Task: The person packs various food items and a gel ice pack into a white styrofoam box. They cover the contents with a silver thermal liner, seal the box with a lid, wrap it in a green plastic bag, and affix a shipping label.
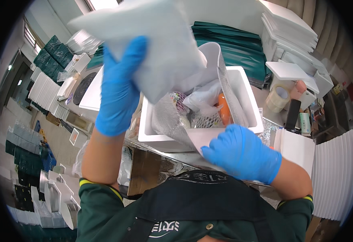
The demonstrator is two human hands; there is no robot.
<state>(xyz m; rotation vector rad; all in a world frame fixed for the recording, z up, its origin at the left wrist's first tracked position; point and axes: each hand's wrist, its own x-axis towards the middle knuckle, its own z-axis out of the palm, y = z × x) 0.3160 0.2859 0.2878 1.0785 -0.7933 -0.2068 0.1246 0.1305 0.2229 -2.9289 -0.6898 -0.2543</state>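
My left hand (119,87), in a blue glove, grips a white pillow-shaped pack (161,39), blurred and raised above the far left side of a white foam box (161,144). At the box's near rim, my gloved right hand (243,151) pinches the edge of a foil-faced insulating liner (202,136). The liner stands up around the box's inside. Within it lie a white plastic bag (203,93), an orange item like a carrot (224,109) in clear wrap, and produce in white netting (206,119). Pink netting (181,101) shows at the left. The pack hides part of the box.
Dark green plastic mailers (240,50) are piled behind the box. To the right are rolls of clear tape (277,98), a black handheld device (293,113) and stacked white foam panels (336,172). A cardboard carton (143,171) stands below the table edge.
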